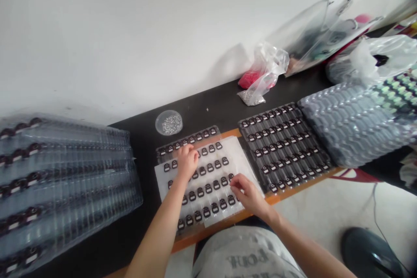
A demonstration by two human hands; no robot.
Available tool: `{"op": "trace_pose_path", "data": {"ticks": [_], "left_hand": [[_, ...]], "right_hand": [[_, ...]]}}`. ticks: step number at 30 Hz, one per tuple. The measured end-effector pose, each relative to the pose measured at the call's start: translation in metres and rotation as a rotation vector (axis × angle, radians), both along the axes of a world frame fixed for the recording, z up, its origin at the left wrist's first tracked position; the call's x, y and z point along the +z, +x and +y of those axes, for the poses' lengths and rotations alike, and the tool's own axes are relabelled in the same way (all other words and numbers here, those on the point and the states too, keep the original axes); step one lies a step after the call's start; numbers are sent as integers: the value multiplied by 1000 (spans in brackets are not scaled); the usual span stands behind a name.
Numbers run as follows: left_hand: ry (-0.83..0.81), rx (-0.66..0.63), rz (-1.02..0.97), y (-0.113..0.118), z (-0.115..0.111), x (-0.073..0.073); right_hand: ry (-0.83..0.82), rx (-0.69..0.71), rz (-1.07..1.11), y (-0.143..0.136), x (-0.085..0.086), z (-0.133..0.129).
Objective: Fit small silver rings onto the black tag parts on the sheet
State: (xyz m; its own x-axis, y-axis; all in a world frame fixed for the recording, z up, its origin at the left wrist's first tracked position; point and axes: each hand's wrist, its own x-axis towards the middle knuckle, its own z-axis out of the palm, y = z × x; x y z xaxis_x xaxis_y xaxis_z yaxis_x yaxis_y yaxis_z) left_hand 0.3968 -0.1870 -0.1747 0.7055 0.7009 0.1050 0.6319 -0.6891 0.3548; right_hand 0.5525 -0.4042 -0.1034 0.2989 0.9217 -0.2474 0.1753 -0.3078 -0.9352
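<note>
Black pieces [214, 207] (right hand [247, 193] beside)

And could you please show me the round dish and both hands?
Round dish [158, 122], head view: left wall.
Left hand [188, 161], head view: its back.
Right hand [249, 195], head view: its back.

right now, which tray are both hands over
The middle tray, with white paper showing; neither left hand nor right hand reaches the right tray or left stack.

2 bare forearms [160, 232], left hand [187, 160] stretched farther, right hand [248, 192] nearer, fingers [240, 178] curled
</note>
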Motion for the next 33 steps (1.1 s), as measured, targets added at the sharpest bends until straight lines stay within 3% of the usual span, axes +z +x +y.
{"op": "trace_pose_path", "data": {"ticks": [19,33], "left_hand": [[1,-21,38,4,7,-2],[26,26,-100,-8,-3,11]], "right_hand": [[-30,-7,12,1,-3,-3],[-55,8,-4,-3,0,1]]}}
